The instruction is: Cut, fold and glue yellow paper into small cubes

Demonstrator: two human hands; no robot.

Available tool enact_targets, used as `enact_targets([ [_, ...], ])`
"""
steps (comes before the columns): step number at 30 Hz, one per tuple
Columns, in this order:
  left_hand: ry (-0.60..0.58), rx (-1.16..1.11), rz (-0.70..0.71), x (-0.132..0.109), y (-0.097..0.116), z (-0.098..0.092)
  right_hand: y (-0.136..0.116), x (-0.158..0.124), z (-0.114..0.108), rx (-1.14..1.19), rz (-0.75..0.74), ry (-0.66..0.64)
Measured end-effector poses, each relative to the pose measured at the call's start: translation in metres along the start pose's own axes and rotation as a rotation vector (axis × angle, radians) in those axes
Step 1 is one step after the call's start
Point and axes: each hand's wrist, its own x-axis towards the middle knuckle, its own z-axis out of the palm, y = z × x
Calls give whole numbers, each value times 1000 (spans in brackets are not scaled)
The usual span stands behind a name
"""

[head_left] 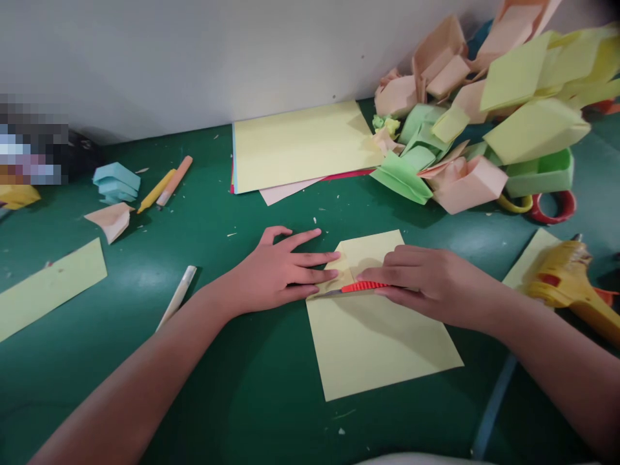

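A pale yellow sheet of paper (382, 342) lies on the green table, with a folded part along its upper half. My left hand (285, 271) rests with its fingers spread, their tips on the left edge of the fold. Between the fingers and thumb of my right hand (426, 284) is a red-handled cutter (363, 286). Its blade points left and lies at the crease, close to the left fingertips. Part of the cutter's handle is hidden under the right fingers.
Stacked coloured paper (305, 148) lies against the wall. Folded paper pieces (450, 123) crowd the back right, above tape rolls (553, 206) and a yellow glue gun (562, 274). Markers (175, 181), a white stick (177, 297) and a paper strip (58, 287) lie left.
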Motion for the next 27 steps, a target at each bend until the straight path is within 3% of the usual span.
enact_targets([
  [27, 1, -20, -18, 1, 3, -3, 11, -9, -3, 38, 54, -35],
])
